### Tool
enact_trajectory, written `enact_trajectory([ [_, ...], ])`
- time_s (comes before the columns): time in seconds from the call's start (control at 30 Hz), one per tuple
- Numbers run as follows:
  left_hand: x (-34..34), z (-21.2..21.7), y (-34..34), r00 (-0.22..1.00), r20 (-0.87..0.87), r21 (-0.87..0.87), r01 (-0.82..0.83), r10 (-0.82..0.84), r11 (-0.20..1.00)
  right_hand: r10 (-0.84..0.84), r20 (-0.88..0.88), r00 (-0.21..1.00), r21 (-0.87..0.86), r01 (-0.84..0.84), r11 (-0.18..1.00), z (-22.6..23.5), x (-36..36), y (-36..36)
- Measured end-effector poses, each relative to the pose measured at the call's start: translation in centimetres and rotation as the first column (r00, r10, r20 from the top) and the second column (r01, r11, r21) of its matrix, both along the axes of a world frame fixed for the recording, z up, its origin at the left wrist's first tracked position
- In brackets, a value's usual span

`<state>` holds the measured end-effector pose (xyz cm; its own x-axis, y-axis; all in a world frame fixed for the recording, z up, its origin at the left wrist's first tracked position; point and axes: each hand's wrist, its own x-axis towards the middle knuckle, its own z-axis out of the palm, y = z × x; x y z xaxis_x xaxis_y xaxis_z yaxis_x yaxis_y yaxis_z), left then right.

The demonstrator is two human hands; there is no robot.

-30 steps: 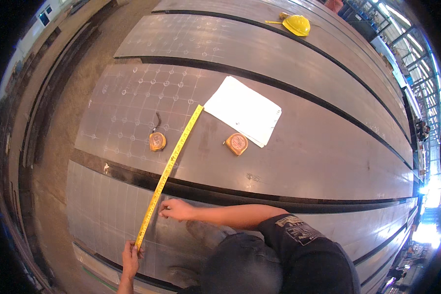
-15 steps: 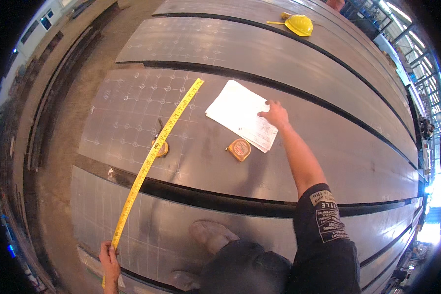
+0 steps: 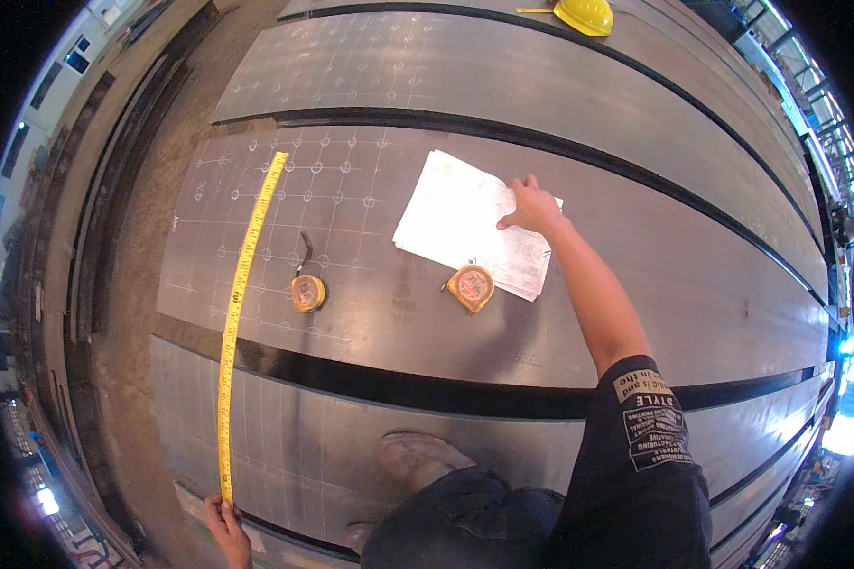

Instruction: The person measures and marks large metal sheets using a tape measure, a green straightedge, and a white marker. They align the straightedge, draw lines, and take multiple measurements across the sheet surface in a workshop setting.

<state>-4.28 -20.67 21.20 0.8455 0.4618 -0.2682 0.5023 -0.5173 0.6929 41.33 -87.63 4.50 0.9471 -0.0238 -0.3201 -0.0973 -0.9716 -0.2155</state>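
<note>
Left hand [image 3: 229, 537] pinching yellow tape blade [image 3: 230, 370], lower left; right hand [image 3: 533, 206] resting spread on white papers [image 3: 455, 204], upper centre.

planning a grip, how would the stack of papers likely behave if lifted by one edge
The papers would likely sag, being broad, thin sheets. They may slide apart, since their edges are not squared up. A push from the right hand, over their right part, might shift only the upper sheets.
</note>
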Motion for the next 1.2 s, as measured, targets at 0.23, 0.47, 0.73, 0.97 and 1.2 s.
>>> enact_trajectory([
  [0.23, 2.1, -0.4, -1.5, 0.997, 0.071, 0.088, 0.012, -0.018, 0.996, -0.011, 0.036, 0.999, 0.064, 0.009, 0.998, 0.2, -0.3, -0.2],
  [0.47, 1.8, -1.4, -1.1, 0.995, 0.103, 0.112, -0.004, -0.007, 0.994, -0.01, 0.062, 0.998, 0.063, 0.006, 0.998, -0.5, -0.9, -0.3],
  [0.73, 1.5, -0.8, -0.7, 0.995, 0.071, 0.154, 0.06, -0.072, 0.986, -0.02, 0.011, 1.0, 0.063, 0.019, 0.998, -0.8, -0.6, 0.0],
  [0.97, 1.2, -2.0, -0.2, 0.996, 0.087, 0.071, -0.03, 0.024, 0.997, -0.016, 0.043, 0.999, 0.068, 0.013, 0.998, -0.6, -0.4, -0.1],
  [1.2, 1.0, -2.4, 0.9, 0.996, 0.09, 0.065, 0.01, -0.016, 0.998, -0.031, 0.01, 0.999, 0.064, 0.03, 0.998, -0.3, -0.4, -0.1],
])
